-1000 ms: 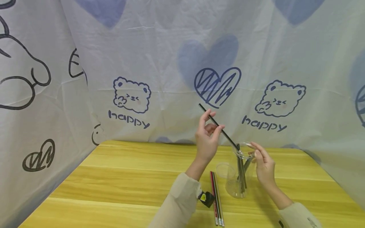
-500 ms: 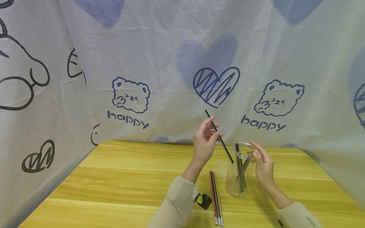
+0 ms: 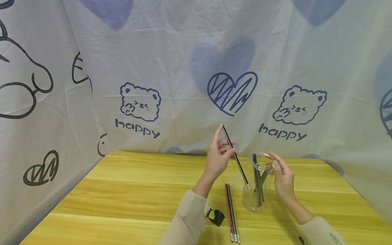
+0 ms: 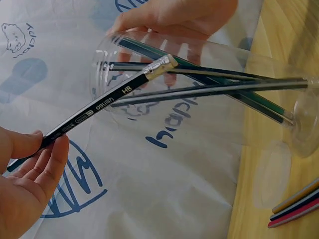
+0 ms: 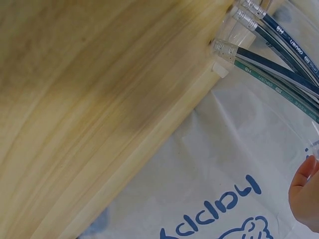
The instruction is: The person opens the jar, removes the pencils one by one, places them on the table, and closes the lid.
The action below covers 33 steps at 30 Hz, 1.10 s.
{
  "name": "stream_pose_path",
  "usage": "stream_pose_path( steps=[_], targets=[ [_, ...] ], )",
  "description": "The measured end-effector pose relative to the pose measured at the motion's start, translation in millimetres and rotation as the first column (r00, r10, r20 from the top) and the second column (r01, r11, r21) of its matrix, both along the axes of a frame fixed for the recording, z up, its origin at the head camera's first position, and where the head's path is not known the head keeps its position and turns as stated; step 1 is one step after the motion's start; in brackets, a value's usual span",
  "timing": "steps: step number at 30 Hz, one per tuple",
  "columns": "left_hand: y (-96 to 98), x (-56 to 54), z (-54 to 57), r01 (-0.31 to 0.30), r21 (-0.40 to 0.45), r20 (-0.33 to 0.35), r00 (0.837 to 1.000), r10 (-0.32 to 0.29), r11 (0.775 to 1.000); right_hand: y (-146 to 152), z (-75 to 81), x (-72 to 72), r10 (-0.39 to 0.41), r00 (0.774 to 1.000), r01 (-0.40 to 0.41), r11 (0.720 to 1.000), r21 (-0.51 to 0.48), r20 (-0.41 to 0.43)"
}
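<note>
My left hand pinches a black pencil between thumb and fingers, its index finger stretched up along the shaft to the top. The pencil leans, with its white eraser end down and overlapping the jar's left side. In the left wrist view, "HB" is printed on this pencil. My right hand pinches the rim of a tall clear plastic jar from the right. Inside the jar lean several dark pencils; their eraser ends show at the bottom in the right wrist view.
Left of the jar, red, black and gold pencils lie side by side on the yellow wood-grain table. A clear round disc lies beside the jar. Behind the table hangs a printed white cloth.
The pencil in my left hand has swung steeper, its eraser end dropping from the jar's mouth down and left. My index finger has straightened along it. The right hand stays on the rim.
</note>
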<state>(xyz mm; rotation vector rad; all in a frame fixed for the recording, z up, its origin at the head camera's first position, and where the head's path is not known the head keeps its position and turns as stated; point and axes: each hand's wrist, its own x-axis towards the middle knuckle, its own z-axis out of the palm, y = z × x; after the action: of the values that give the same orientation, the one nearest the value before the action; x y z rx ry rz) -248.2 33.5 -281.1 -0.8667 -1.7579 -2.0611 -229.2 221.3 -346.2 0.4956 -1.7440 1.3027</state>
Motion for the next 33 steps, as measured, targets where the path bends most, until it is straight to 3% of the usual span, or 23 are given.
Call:
stream_pose_path(
  steps=[3,10,21,33],
  targets=[
    [-1.2,-1.2,-3.8,-0.002,-0.015,0.024,1.0,0.002,1.0,0,0.2,0.1,-0.003,1.0,0.003,1.0,0.0,0.005],
    [-0.3,-27.2,-28.7,-0.02,-0.04,0.078,0.997,0.023,0.999,-1,1.1,0.9,0.001,1.0,-0.001,1.0,-0.007,0.011],
    [-8.5,-40.5,-45.3,-0.041,-0.171,0.153,0.986,0.068,0.984,-1,1.2,2.0,-0.006,1.0,0.006,1.0,-0.014,0.009],
    [-14.2,-47.1,-54.2,-0.03,-0.19,0.24,0.968,0.076,0.981,-1,2.0,2.1,-0.009,1.0,0.009,1.0,-0.014,0.015]
  ],
)
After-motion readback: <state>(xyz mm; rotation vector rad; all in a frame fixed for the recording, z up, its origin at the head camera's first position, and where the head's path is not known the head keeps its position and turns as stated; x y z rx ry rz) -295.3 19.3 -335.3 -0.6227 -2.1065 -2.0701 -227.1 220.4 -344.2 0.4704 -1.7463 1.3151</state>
